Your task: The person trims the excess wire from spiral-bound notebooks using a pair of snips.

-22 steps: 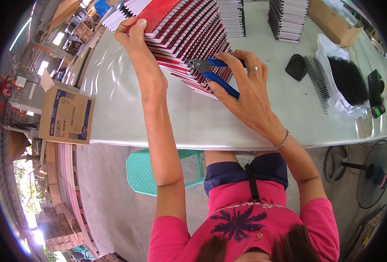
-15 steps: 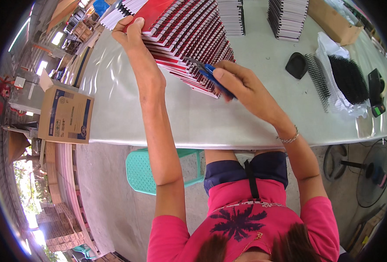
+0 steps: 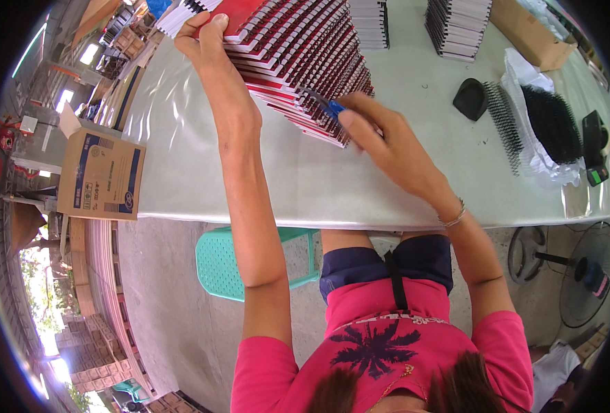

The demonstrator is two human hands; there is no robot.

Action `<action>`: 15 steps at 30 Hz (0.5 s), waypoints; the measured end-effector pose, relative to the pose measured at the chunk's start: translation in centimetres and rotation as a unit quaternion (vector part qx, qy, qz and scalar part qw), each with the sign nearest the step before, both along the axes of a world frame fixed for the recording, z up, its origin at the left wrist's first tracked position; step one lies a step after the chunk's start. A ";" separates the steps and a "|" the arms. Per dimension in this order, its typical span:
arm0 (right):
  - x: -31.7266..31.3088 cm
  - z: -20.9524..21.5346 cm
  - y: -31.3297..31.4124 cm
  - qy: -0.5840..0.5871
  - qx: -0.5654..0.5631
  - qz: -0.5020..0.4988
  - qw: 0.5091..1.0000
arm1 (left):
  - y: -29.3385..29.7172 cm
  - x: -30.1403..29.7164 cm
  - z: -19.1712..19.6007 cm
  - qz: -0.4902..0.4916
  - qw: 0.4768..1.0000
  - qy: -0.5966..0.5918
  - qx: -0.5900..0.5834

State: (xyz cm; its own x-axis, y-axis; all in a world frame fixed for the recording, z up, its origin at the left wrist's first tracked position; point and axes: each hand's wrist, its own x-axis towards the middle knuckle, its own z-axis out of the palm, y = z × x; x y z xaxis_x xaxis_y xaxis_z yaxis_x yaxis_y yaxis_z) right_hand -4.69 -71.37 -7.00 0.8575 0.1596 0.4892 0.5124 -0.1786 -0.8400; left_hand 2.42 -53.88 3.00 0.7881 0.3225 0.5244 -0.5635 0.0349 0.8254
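Observation:
A tall, skewed stack of red spiral-bound notebooks (image 3: 298, 51) stands at the far side of the table, its black coil spines facing right. My left hand (image 3: 205, 38) grips the near-left corner of the top red notebook (image 3: 239, 17), thumb on the cover and fingers at its edge. In my right hand (image 3: 387, 138) are blue-handled pliers (image 3: 331, 108), the fingers closed round the handles. Their metal jaws are at the coil ends on the near side of the stack. Whether the jaws touch a coil is too small to tell.
Other bound stacks, one of white-edged books (image 3: 458, 27), stand at the back. To the right lie loose black coils (image 3: 551, 124), a black scoop-like piece (image 3: 470, 100), a black device (image 3: 595, 148) and an open carton (image 3: 532, 34). A cardboard box (image 3: 101, 175) is beside the table's left edge.
My right hand and the pliers have shifted slightly right along the coils, and less of the blue handles shows. My left hand keeps its hold. Part of another person has appeared at lower right.

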 end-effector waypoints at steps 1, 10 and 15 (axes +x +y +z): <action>0.1 0.9 -0.7 0.138 0.077 0.120 0.980 | 0.1 0.0 -0.1 0.001 1.000 -0.002 0.003; -1.2 -0.5 0.1 -0.195 -0.179 -0.219 0.939 | 1.0 0.6 -0.2 -0.013 1.000 -0.006 -0.006; -0.9 -0.9 0.5 -0.187 -0.170 -0.227 0.940 | 1.5 1.1 -0.4 -0.016 1.000 -0.004 -0.009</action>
